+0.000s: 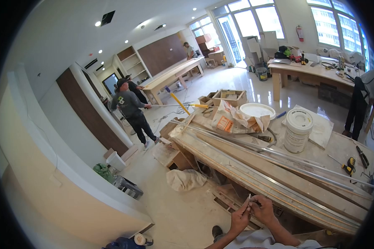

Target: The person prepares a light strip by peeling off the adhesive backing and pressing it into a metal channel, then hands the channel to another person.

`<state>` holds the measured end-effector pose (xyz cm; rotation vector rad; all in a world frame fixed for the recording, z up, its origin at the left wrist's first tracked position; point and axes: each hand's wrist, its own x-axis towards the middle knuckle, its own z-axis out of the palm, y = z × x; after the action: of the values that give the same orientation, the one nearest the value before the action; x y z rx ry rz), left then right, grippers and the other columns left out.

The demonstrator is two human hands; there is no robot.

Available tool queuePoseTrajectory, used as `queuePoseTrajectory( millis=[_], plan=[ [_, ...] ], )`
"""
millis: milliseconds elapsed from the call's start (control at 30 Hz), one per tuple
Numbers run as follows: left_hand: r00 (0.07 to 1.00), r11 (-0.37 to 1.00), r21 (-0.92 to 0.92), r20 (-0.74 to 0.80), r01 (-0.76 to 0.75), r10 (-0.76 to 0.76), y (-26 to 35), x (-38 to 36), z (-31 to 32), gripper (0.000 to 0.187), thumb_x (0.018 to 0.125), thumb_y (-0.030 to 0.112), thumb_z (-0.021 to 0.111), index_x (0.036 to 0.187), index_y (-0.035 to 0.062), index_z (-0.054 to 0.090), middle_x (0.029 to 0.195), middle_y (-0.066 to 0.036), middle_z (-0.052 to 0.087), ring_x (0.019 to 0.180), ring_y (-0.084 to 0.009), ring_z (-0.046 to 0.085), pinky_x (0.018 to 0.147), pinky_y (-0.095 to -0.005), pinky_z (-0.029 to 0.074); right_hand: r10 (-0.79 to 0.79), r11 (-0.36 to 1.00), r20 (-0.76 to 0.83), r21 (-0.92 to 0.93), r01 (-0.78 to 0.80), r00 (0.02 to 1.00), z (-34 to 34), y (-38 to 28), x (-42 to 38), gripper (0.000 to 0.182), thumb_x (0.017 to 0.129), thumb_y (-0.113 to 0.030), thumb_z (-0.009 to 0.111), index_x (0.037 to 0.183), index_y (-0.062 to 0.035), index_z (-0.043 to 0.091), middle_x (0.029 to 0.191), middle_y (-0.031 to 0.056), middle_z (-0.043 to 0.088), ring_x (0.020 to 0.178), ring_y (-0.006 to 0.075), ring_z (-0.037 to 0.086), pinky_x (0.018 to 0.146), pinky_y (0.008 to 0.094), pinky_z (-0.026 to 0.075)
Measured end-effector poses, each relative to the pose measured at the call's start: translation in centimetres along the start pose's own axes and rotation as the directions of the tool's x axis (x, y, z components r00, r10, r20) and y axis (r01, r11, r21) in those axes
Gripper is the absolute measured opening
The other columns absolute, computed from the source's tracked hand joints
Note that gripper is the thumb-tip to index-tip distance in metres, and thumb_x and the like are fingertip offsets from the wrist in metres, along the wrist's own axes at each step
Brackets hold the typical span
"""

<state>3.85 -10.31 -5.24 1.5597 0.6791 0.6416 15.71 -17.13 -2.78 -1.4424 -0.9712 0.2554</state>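
Observation:
My left hand [239, 218] and my right hand [263, 211] are held close together in front of my body, fingers closed and touching. A small, thin white stick [249, 196] pokes up from between the fingertips of both hands. It is too small to tell its exact kind. Just beyond the hands is the near edge of a dusty workbench [253, 166], with long wooden strips and metal channels [237, 143] lying along it.
A lidded white bucket [298, 130], an open white tub [257, 110], a torn paper bag [223, 117], pliers [362, 157] and a tape measure [350, 165] lie on the bench. A cloth sack [186, 179] rests on the floor. One person [131, 108] stands at left holding a pole.

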Motion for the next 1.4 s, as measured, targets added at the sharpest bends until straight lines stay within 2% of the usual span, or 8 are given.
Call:
queuePoseTrajectory(
  millis=[33,100,433,500,567,667,1000,1400],
  plan=[
    [1.000,1.000,0.000,0.000,0.000,0.000,-0.1,0.0,0.1,0.042,0.102,0.008,0.055,0.144,0.0041,0.052,0.119,-0.007,0.067,0.102,-0.0084,0.058,0.085,-0.0237,0.051,0.015,1.000,0.019,0.008,-0.015,1.000,0.0,0.4,-0.1,0.008,0.086,0.002,0.065,0.095,0.0014,0.066,0.079,0.0085,0.067,0.065,0.0105,0.063,0.058,0.0267,0.050],
    [0.994,0.992,-0.084,-0.055,-0.095,0.090,-0.3,-0.1,0.5,0.043,0.100,0.006,0.057,0.143,0.0114,0.055,0.076,0.004,0.057,0.065,-0.0030,0.047,0.057,-0.0204,0.042,0.028,0.999,0.037,0.014,-0.029,0.999,0.1,0.6,-0.2,0.009,0.086,0.002,0.065,0.095,0.0013,0.065,0.080,0.0086,0.067,0.065,0.0108,0.063,0.058,0.0270,0.050],
    [0.996,0.996,0.001,-0.025,-0.084,0.084,1.5,-0.3,0.2,0.044,0.101,0.006,0.056,0.145,0.0104,0.053,0.078,0.006,0.056,0.066,-0.0030,0.046,0.058,-0.0193,0.042,-0.003,0.999,0.019,-0.046,0.004,1.000,0.0,0.4,-0.4,0.009,0.086,-0.001,0.067,0.094,-0.0002,0.063,0.077,0.0097,0.067,0.069,0.0163,0.066,0.066,0.0292,0.053],
    [0.996,0.965,-0.249,0.028,0.086,-0.082,2.0,-0.3,0.4,0.043,0.102,0.007,0.056,0.145,0.0086,0.053,0.078,0.006,0.055,0.067,-0.0023,0.046,0.058,-0.0187,0.041,-0.033,0.995,-0.006,-0.095,0.032,0.999,-0.1,-0.5,-0.4,0.010,0.086,-0.002,0.067,0.095,-0.0005,0.064,0.079,0.0112,0.068,0.071,0.0175,0.067,0.068,0.0299,0.053],
    [0.998,0.971,-0.232,0.005,0.065,-0.066,1.4,-0.2,0.8,0.043,0.102,0.008,0.056,0.144,0.0080,0.053,0.078,0.006,0.055,0.067,-0.0020,0.046,0.058,-0.0187,0.041,0.037,0.999,-0.076,-0.012,-0.038,0.996,0.0,-1.7,-0.3,0.019,0.087,-0.007,0.067,0.104,-0.0003,0.067,0.088,0.0174,0.070,0.081,0.0296,0.070,0.071,0.0361,0.054],
    [0.999,0.982,-0.182,-0.012,0.042,-0.045,0.5,0.0,0.8,0.041,0.102,0.008,0.055,0.144,0.0087,0.054,0.084,0.004,0.058,0.069,-0.0021,0.048,0.059,-0.0195,0.045,-0.077,0.992,-0.077,-0.109,0.068,0.994,0.0,-1.4,-0.2,0.019,0.087,-0.008,0.068,0.105,-0.0007,0.068,0.089,0.0182,0.071,0.080,0.0311,0.071,0.072,0.0359,0.055],
    [0.999,0.999,-0.021,-0.024,-0.032,0.032,-0.9,0.2,0.2,0.041,0.102,0.007,0.056,0.143,0.0091,0.055,0.089,0.004,0.061,0.070,-0.0027,0.050,0.058,-0.0206,0.045,-0.060,0.994,0.004,-0.090,0.060,0.998,0.1,0.8,-0.3,0.009,0.085,0.000,0.066,0.094,-0.0001,0.069,0.082,0.0148,0.070,0.073,0.0240,0.070,0.066,0.0327,0.054],
    [0.999,0.985,-0.169,-0.028,0.020,-0.025,0.0,0.6,0.2,0.041,0.102,0.006,0.054,0.142,0.0086,0.056,0.083,0.005,0.058,0.067,-0.0015,0.048,0.056,-0.0191,0.042,-0.023,0.992,-0.075,-0.124,0.013,0.997,1.0,-0.7,0.1,0.009,0.085,-0.004,0.067,0.094,-0.0012,0.067,0.083,0.0154,0.069,0.074,0.0270,0.069,0.070,0.0343,0.054]
  ],
)
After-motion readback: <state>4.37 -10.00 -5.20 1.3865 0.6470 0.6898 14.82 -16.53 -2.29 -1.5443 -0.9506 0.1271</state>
